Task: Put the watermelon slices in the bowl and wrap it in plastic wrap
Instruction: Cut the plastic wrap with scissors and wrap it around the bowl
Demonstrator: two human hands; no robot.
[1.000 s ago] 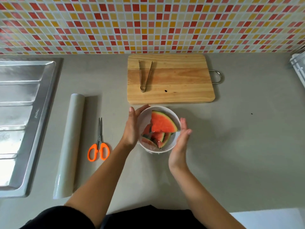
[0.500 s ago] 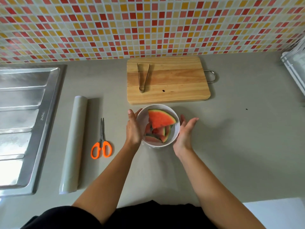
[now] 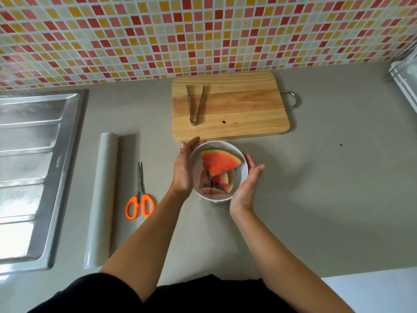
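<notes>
A white bowl (image 3: 244, 169) stands on the grey counter just in front of the cutting board. Several watermelon slices (image 3: 220, 163) lie in it, and a clear film of plastic wrap seems stretched over the top, with an edge showing at the bowl's near side. My left hand (image 3: 184, 169) presses flat against the bowl's left wall, fingers straight. My right hand (image 3: 247, 186) lies along the right wall, fingers straight and slightly spread. The roll of plastic wrap (image 3: 102, 199) rests on the counter to the left.
Orange-handled scissors (image 3: 140, 195) lie between the roll and the bowl. Metal tongs (image 3: 194, 105) rest on the wooden cutting board (image 3: 243, 107) behind the bowl. A steel sink drainboard (image 3: 29, 168) fills the left side. A rack (image 3: 406, 80) sits at the far right.
Both hands have slid along the sides of the bowl and stay pressed against it. The view has tilted slightly; the bowl stays in place.
</notes>
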